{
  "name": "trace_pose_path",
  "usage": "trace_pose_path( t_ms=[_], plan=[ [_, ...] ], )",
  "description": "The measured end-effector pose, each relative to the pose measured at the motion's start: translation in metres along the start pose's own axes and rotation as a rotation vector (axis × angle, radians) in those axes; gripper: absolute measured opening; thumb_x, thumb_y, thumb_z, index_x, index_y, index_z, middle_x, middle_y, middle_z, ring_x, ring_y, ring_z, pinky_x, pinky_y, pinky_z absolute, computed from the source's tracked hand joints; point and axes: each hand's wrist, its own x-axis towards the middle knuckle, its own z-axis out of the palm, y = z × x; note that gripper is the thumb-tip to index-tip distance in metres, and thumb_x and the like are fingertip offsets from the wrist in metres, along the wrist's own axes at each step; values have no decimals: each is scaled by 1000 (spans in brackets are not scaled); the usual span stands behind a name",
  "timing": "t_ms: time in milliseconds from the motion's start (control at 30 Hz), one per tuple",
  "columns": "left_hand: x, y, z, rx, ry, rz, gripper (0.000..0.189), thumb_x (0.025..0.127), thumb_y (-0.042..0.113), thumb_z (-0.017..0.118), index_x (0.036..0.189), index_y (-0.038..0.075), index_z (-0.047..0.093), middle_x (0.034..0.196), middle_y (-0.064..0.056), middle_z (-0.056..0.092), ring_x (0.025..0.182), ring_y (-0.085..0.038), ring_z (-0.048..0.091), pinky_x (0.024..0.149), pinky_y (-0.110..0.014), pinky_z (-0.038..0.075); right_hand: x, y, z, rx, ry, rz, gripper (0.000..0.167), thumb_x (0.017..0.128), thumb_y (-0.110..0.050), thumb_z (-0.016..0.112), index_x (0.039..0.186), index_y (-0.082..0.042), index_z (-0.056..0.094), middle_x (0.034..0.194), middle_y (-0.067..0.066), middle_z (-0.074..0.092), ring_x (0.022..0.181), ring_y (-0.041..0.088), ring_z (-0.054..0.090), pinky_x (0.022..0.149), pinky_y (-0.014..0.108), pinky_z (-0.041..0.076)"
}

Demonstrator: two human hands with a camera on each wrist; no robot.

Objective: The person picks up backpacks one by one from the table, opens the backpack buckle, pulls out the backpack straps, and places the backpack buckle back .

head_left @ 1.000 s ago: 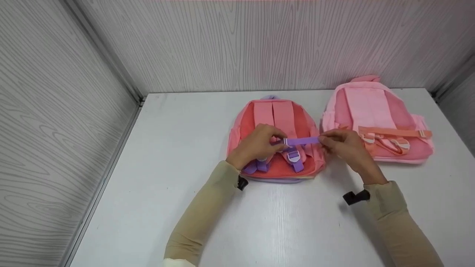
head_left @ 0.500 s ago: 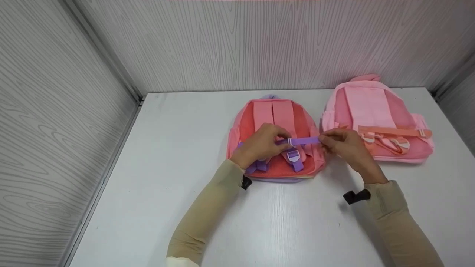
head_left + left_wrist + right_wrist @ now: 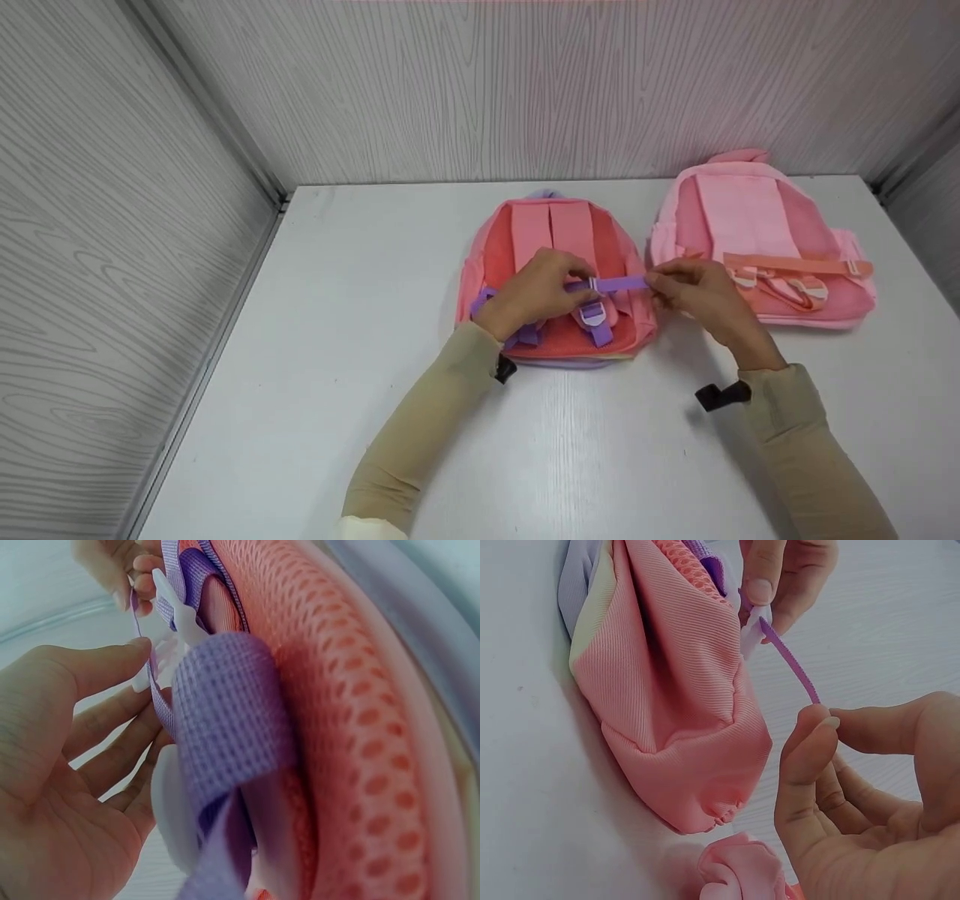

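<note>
A coral-pink backpack lies on the table, its shoulder straps and red mesh back facing up. Across it runs a purple strap with a white plastic slider buckle. My left hand pinches the strap at the buckle between thumb and fingers. To the right, my right hand pinches the strap's end with thumb and forefinger, and the short piece between both hands is taut. Below them, a purple webbing tail hangs from a white strap adjuster. In the left wrist view purple webbing partly covers the buckle area.
A light pink backpack lies right of the first one, an orange strap across its lower part. Both rest on a white table against a grey wood-grain wall.
My left hand has slid a little to the right along with the white buckle, so the purple strap between my hands has become shorter. My right hand stays nearly in place.
</note>
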Motion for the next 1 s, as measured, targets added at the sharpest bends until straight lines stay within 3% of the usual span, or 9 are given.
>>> trace_pose_path(
  t_ms=[267,500,767,1000],
  plan=[
    [5,6,2,32,-10,2,30,99,30,80,125,15,80,116,7,77,107,-6,66,103,-24,54,-1,-2,-2,-11,3,-12,40,106,-27,70,129,5,68,96,-6,69,83,13,65,79,24,59],
    [8,12,4,-6,-18,-25,28,99,26,79,125,17,80,116,7,76,107,-5,67,100,-24,56,-1,-3,-2,-17,-6,-12,41,105,-31,70,127,4,69,96,-4,70,85,15,66,82,27,61],
    [12,16,8,26,-8,8,29,99,24,79,126,14,80,115,6,77,104,-5,68,94,-22,58,-2,-3,-3,-37,-14,1,41,106,-31,69,129,3,69,99,-2,70,86,16,66,82,27,61],
    [16,18,12,53,-8,15,31,98,27,80,128,17,79,117,6,77,108,-6,67,101,-24,56,-2,-3,-2,-31,-12,-4,40,106,-29,69,128,5,69,95,-4,70,83,13,65,80,27,61]
  ],
)
